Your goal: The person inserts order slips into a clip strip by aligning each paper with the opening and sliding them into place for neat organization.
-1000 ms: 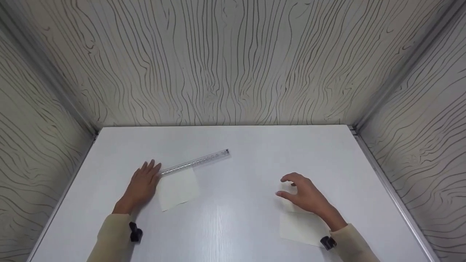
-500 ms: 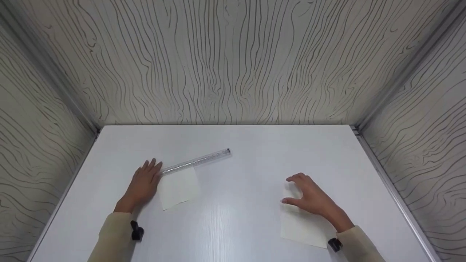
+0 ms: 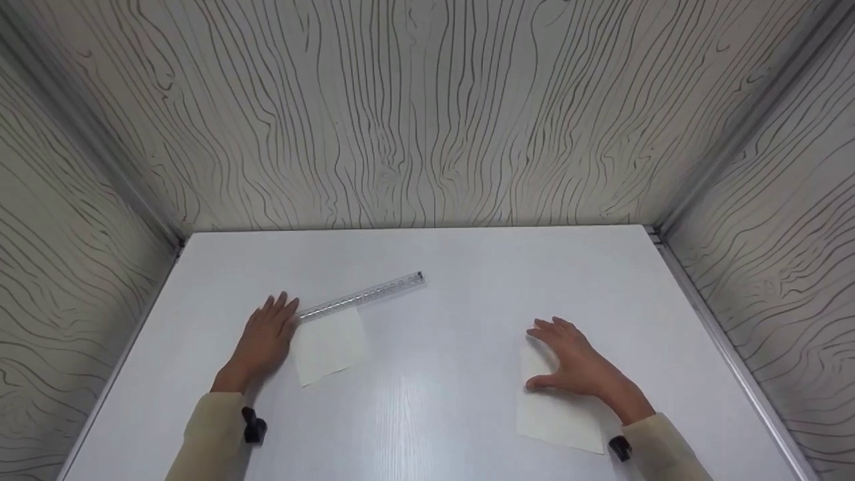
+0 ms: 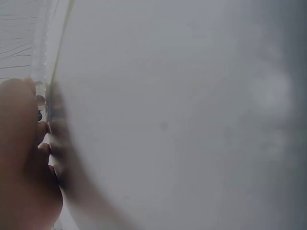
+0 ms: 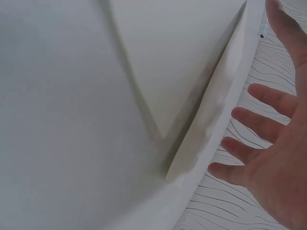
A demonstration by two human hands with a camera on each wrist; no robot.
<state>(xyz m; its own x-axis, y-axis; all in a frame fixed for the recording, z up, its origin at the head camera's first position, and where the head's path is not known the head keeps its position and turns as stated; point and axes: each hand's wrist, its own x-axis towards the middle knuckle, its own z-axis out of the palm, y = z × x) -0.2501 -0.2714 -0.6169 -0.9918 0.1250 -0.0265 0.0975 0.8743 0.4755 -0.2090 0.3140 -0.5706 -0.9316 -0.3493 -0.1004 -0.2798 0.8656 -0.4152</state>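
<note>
My left hand (image 3: pixel 264 341) rests flat on the white table, its fingers extended, by the left end of a clear plastic ruler (image 3: pixel 361 295). The fingertips touch or cover that end; the exact contact is hidden. A cream piece of paper (image 3: pixel 330 349) lies along the ruler's near edge, beside this hand. My right hand (image 3: pixel 578 364) is spread above another cream piece of paper (image 3: pixel 558 424), thumb apart from the fingers, and grips nothing. In the right wrist view, one part of this paper (image 5: pixel 211 110) stands up along a crease, close to the fingers.
The white table (image 3: pixel 427 414) ends at a wood-grain-patterned back panel (image 3: pixel 414 120). Similar panels with metal rails (image 3: pixel 728 361) stand on both sides. A black wrist device (image 3: pixel 254 427) sits at the left sleeve, and another black device (image 3: pixel 620 447) at the right sleeve.
My right hand has shifted a little to the right over the paper, and its thumb has spread farther from the fingers. The left hand and ruler stay practically in place.
</note>
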